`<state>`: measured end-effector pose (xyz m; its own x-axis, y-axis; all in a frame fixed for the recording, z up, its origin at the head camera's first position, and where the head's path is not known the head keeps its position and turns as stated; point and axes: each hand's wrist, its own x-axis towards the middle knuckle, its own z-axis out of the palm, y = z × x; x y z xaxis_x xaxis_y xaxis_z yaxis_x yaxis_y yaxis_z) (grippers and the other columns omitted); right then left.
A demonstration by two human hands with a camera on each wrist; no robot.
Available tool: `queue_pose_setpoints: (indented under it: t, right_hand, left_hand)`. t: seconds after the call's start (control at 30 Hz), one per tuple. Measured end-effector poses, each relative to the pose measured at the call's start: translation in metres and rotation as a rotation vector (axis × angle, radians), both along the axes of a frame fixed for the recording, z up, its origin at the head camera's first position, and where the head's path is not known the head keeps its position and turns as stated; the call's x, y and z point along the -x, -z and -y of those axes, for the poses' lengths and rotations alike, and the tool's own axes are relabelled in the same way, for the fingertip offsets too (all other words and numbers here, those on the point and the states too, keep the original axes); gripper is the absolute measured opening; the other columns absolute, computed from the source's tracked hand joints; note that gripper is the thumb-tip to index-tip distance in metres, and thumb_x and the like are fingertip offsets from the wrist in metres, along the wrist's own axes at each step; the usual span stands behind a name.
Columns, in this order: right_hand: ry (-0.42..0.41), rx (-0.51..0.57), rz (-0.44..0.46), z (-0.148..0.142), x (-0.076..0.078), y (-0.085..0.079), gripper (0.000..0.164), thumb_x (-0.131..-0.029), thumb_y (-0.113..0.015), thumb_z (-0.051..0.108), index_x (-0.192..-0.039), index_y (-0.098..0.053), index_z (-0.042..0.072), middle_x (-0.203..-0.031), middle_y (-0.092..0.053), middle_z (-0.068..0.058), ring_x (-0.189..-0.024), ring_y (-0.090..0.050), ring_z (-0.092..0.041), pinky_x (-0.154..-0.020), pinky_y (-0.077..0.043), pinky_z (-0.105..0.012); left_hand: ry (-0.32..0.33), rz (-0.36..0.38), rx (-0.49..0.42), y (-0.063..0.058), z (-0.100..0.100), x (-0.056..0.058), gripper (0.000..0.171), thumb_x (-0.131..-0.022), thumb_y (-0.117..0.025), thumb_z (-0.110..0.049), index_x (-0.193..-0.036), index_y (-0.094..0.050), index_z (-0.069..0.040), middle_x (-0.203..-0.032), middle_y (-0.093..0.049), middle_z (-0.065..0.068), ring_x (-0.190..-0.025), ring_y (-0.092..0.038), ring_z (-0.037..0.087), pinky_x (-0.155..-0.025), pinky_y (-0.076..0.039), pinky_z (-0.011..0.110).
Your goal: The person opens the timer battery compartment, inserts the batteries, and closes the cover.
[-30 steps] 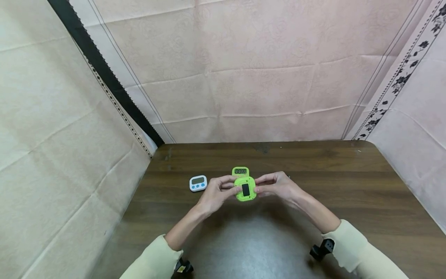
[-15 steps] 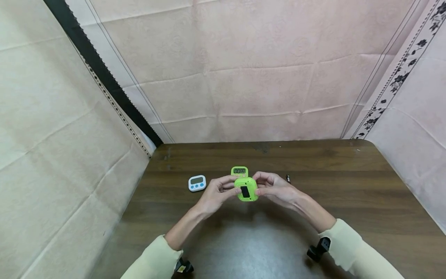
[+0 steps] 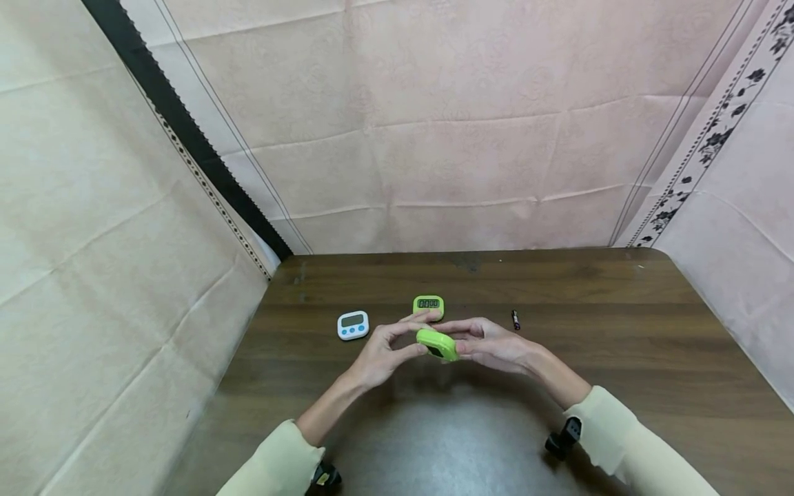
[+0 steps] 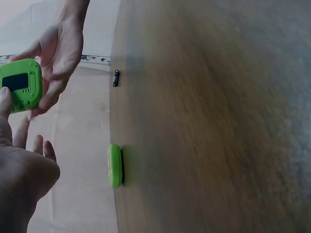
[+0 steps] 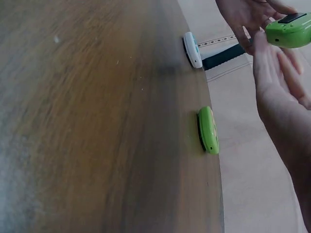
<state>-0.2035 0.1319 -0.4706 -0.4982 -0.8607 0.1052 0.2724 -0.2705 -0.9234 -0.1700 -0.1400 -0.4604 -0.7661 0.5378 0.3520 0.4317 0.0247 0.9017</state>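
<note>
One tilted, rounded green timer point(image 3: 438, 343) shows us its black panel point(image 4: 17, 81); our left hand point(image 3: 383, 350) pinches it from nine o'clock, our right hand point(image 3: 494, 346) from three, fingers half-curled.

Your left forearm point(image 3: 331, 408) and right forearm point(image 3: 561, 382) slant inward from the bottom of the head view, pale sleeves point(image 3: 626, 441) covering the stretch nearer you. Left hand point(image 3: 380, 355): thumb and index in a pinch, thumb on the near side; the left wrist view shows your other fingers point(image 4: 38, 145) spread apart. Right hand point(image 3: 490, 346): also gripping, thumb nearer you, index extended toward your left fingertips. Hands close together, palms turned inward.
</note>
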Motion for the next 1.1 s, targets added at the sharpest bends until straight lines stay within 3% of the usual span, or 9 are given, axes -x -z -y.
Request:
queue_pose_setpoints:
  t: [0.13,0.27,0.43,0.53,0.67,0.77,1.1]
  right_hand:
    - [0.050,-0.035,-0.049,0.001,-0.002,0.000,0.057,-0.105,-0.068,0.007,-0.153,-0.045,-0.012,-0.147,-0.063,-0.014,-0.131,-0.061,-0.020,-0.109,-0.052,-0.033]
    - [0.218,-0.117,-0.187,0.006,-0.006,-0.004,0.056,-0.099,-0.075,0.003,-0.148,-0.053,-0.010,-0.144,-0.063,-0.015,-0.123,-0.065,-0.019,-0.101,-0.056,-0.030]
    - [0.464,-0.271,-0.541,0.015,-0.011,-0.011,0.056,-0.087,-0.088,0.005,-0.138,-0.066,-0.002,-0.136,-0.063,-0.014,-0.117,-0.066,-0.023,-0.101,-0.057,-0.036]
    - [0.582,-0.366,-0.758,0.021,-0.013,-0.011,0.060,-0.081,-0.095,0.011,-0.134,-0.070,0.005,-0.131,-0.064,-0.006,-0.115,-0.067,-0.021,-0.101,-0.057,-0.045]
    - [0.690,-0.448,-0.975,0.030,-0.015,-0.007,0.066,-0.075,-0.100,0.016,-0.133,-0.070,0.006,-0.128,-0.063,-0.002,-0.113,-0.067,-0.020,-0.098,-0.057,-0.052]
    - [0.718,-0.493,-1.048,0.036,-0.016,-0.002,0.068,-0.075,-0.100,0.017,-0.134,-0.070,0.005,-0.128,-0.062,-0.005,-0.115,-0.067,-0.022,-0.097,-0.058,-0.050]
    - [0.641,-0.673,-1.125,0.055,-0.006,0.014,0.065,-0.080,-0.096,0.012,-0.135,-0.066,-0.004,-0.134,-0.061,-0.012,-0.121,-0.064,-0.030,-0.098,-0.059,-0.046]
  left_hand:
    - [-0.011,-0.024,0.019,0.002,0.001,0.002,0.035,-0.100,-0.073,-0.003,-0.135,-0.072,-0.007,-0.154,-0.059,0.010,-0.149,-0.047,0.031,-0.123,-0.037,0.048]
    - [-0.090,0.026,0.038,0.004,0.001,0.000,0.038,-0.101,-0.072,-0.003,-0.139,-0.069,-0.007,-0.140,-0.069,0.011,-0.130,-0.064,0.031,-0.107,-0.054,0.044]
    - [-0.210,0.212,0.013,0.004,-0.001,-0.005,0.032,-0.107,-0.062,-0.002,-0.139,-0.066,-0.001,-0.123,-0.075,0.016,-0.106,-0.074,0.028,-0.093,-0.062,0.044]
    - [-0.243,0.351,-0.049,0.003,-0.003,-0.008,0.031,-0.112,-0.055,-0.006,-0.139,-0.063,0.004,-0.118,-0.075,0.021,-0.095,-0.075,0.025,-0.088,-0.064,0.043]
    - [-0.272,0.444,-0.069,0.002,-0.004,-0.008,0.034,-0.111,-0.058,-0.011,-0.140,-0.061,0.007,-0.117,-0.074,0.024,-0.094,-0.075,0.021,-0.086,-0.065,0.037]
    - [-0.284,0.480,-0.047,0.004,-0.002,-0.004,0.035,-0.108,-0.063,-0.009,-0.139,-0.061,0.007,-0.119,-0.074,0.024,-0.094,-0.075,0.020,-0.085,-0.065,0.034]
    - [-0.319,0.521,0.055,0.024,0.015,0.013,0.035,-0.107,-0.063,-0.003,-0.140,-0.061,0.009,-0.119,-0.074,0.024,-0.097,-0.075,0.022,-0.087,-0.064,0.037]
